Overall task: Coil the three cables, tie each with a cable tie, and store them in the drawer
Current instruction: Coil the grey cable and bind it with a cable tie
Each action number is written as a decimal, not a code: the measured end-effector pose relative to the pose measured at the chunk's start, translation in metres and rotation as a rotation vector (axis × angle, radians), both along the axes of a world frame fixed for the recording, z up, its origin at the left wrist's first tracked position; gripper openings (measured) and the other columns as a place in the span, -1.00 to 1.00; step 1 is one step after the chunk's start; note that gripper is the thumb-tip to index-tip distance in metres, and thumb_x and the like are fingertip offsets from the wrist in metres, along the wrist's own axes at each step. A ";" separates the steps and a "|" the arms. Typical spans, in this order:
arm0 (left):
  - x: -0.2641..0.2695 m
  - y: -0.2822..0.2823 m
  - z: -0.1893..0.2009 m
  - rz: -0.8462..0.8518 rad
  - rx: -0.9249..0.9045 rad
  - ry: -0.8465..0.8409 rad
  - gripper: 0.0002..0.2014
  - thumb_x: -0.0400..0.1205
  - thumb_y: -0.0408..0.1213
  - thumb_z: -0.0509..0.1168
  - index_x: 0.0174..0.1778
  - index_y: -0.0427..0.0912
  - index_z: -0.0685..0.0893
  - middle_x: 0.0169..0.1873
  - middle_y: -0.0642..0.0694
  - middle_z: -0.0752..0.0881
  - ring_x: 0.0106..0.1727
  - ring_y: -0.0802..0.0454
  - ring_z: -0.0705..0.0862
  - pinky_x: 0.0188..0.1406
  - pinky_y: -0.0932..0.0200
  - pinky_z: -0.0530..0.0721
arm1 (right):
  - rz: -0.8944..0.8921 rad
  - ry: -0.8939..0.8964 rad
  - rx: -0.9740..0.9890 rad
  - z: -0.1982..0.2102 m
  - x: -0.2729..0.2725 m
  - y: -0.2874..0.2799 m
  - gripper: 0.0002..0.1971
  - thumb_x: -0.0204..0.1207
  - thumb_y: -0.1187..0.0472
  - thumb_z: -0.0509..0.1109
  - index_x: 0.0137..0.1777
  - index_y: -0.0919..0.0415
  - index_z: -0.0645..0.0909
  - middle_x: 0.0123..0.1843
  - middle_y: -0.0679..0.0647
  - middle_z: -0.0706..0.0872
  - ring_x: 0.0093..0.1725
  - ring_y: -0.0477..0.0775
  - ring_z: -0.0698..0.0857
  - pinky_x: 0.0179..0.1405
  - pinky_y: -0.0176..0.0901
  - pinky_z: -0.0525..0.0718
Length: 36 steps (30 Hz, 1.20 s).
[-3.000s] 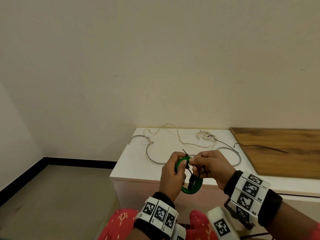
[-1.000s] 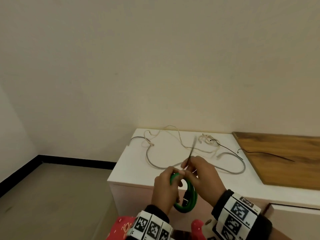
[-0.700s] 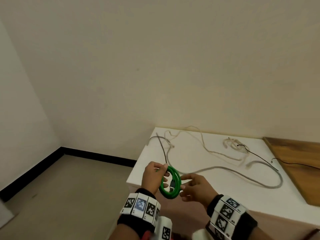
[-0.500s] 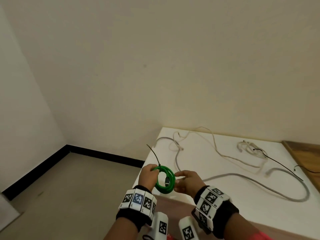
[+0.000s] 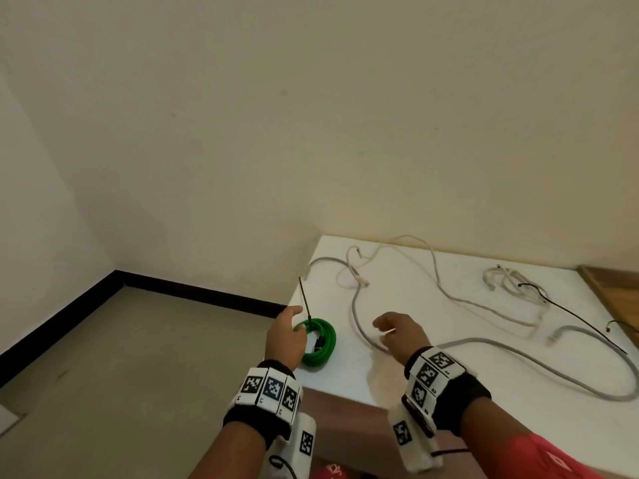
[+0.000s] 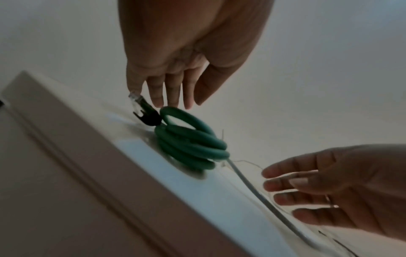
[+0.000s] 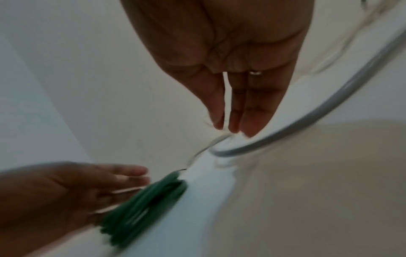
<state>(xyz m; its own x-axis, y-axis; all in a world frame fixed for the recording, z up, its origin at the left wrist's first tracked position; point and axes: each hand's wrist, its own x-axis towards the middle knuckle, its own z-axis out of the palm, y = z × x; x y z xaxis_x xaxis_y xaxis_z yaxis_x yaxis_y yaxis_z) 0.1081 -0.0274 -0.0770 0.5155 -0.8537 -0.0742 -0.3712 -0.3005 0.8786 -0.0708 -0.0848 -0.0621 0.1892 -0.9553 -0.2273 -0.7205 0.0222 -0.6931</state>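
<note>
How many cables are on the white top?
3. The green cable lies coiled at the front left corner, the grey cable runs loose across the middle, the cream cable lies along the back.

No readable words, brand names or numbers appear anywhere; the only markings are black-and-white square code patterns on the white wristbands [image 5: 269,389], which cannot be read as text.
</note>
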 end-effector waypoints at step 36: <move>-0.146 0.066 0.115 -0.312 -0.295 0.371 -0.77 0.63 -0.52 0.08 0.04 -0.17 0.58 -0.46 -0.09 0.62 -0.41 0.08 0.65 -0.49 0.27 0.60 | 0.265 0.060 -0.458 0.087 -0.165 0.100 -0.80 0.52 0.33 0.33 -0.09 -0.05 0.58 -0.10 -0.11 0.62 -0.09 -0.17 0.59 -0.11 -0.54 0.51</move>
